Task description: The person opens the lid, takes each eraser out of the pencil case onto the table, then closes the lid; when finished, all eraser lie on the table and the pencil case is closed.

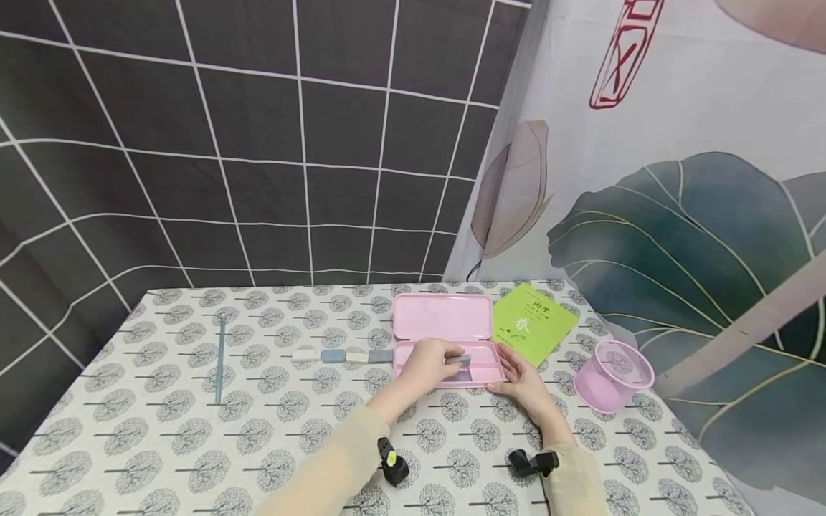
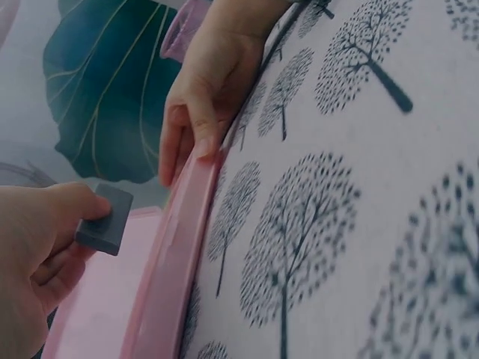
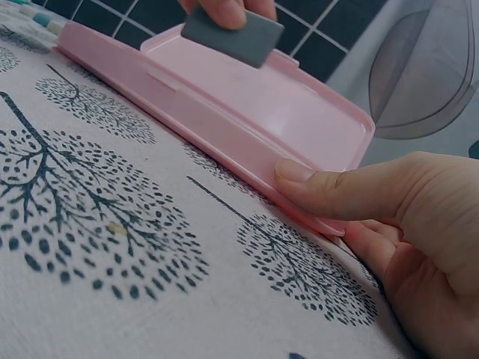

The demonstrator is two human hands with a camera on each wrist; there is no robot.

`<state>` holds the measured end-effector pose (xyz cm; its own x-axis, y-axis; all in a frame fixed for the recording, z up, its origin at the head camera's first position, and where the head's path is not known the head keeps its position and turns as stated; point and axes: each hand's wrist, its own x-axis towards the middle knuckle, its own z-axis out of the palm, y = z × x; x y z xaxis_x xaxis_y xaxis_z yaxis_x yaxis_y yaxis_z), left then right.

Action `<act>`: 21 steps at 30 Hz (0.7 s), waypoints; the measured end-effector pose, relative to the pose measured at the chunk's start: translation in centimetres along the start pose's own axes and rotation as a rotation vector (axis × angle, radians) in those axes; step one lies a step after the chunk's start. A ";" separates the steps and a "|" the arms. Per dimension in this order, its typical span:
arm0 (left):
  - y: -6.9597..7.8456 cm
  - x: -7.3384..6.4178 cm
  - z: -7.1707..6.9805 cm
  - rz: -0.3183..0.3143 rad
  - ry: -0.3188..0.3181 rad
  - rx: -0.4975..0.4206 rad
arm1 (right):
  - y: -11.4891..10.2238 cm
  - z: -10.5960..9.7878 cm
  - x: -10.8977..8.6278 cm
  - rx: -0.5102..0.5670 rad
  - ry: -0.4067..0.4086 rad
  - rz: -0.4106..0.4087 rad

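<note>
A pink pencil case (image 1: pixel 442 317) lies on the table with its lid raised at the back. Between thumb and fingers, my left hand (image 1: pixel 424 364) pinches a small grey block, apparently an eraser (image 2: pixel 106 218), above the case's lower tray. The same eraser (image 3: pixel 233 39) shows over the case in the right wrist view. My right hand (image 1: pixel 524 381) grips the right end of the case, its thumb (image 3: pixel 299 176) on the front wall. Under the eraser a purplish-grey patch shows in the tray; I cannot tell what it is.
Left of the case, a row holds a white block (image 1: pixel 306 355), a blue block (image 1: pixel 333 355), a cream block (image 1: pixel 355 357) and a grey block (image 1: pixel 381 356). Farther left lies a blue pencil (image 1: pixel 221 362). A green booklet (image 1: pixel 534 322) and a pink cup (image 1: pixel 600 390) stand to the right.
</note>
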<state>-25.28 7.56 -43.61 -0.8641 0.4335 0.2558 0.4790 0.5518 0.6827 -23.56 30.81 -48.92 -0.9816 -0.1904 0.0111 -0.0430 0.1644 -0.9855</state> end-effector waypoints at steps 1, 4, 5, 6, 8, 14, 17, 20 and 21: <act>-0.2 -0.1 -0.3 -0.003 0.002 -0.002 | 0.0 0.0 0.0 0.002 0.000 -0.002; -1.0 -0.5 -1.4 -0.012 0.003 -0.015 | 0.1 0.0 0.1 0.007 -0.004 -0.003; -1.3 -0.6 -1.7 -0.014 0.002 -0.015 | 0.2 -0.1 0.1 0.007 -0.004 -0.004; -1.6 -0.7 -2.0 -0.017 0.000 -0.017 | 0.2 -0.1 0.1 0.010 -0.003 -0.001; -2.4 -1.0 -2.7 -0.033 -0.014 -0.025 | 0.2 -0.1 0.1 0.010 -0.003 0.004; -4.8 -1.9 -4.8 -0.063 -0.058 -0.013 | 0.2 -0.1 0.1 0.010 0.000 0.009; -5.9 -2.5 -5.8 -0.055 -0.067 -0.011 | 0.3 -0.1 0.1 0.010 -0.001 0.004; -6.8 -3.1 -6.8 -0.056 -0.091 -0.033 | 0.3 -0.2 0.1 0.012 -0.004 0.005; -7.1 -3.3 -7.1 -0.055 -0.104 -0.045 | 0.3 -0.1 0.1 0.013 0.000 0.008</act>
<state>-26.93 -2.88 -44.44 -0.8670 0.4763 0.1464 0.4219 0.5452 0.7244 -23.73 30.97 -49.18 -0.9819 -0.1894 0.0035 -0.0331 0.1534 -0.9876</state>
